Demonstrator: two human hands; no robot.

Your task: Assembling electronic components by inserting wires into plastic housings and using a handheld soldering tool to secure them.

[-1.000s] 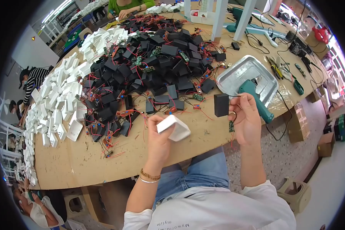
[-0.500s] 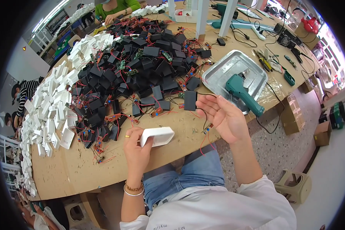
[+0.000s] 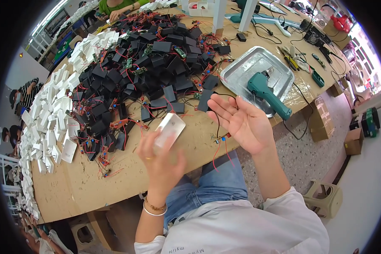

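Observation:
My left hand (image 3: 161, 158) is smeared by motion over the near part of the table. At its fingertips is a white plastic case (image 3: 173, 128), tilted and blurred at its lower end; whether the fingers grip it is unclear. My right hand (image 3: 245, 125) is palm up, fingers stretched out and slightly bent. Just beyond its fingertips sits a black box (image 3: 204, 100), partly covered by them. A dark cable runs by the fingers, and a small circuit board (image 3: 222, 138) with red wires hangs near the table edge below the palm.
A large heap of black boxes (image 3: 156, 61) with wired boards spreads ahead, beside a pile of white cases (image 3: 51, 122) on the left. A metal tray (image 3: 237, 80) holding a green corded hand tool (image 3: 266, 95) lies right. Pliers (image 3: 292, 63) lie beyond it. Another person (image 3: 118, 8) sits opposite.
The white case has turned and moved away from me, toward the heap. My left hand has opened its thumb outward. My right hand has shifted slightly left, and the black box now lies farther off.

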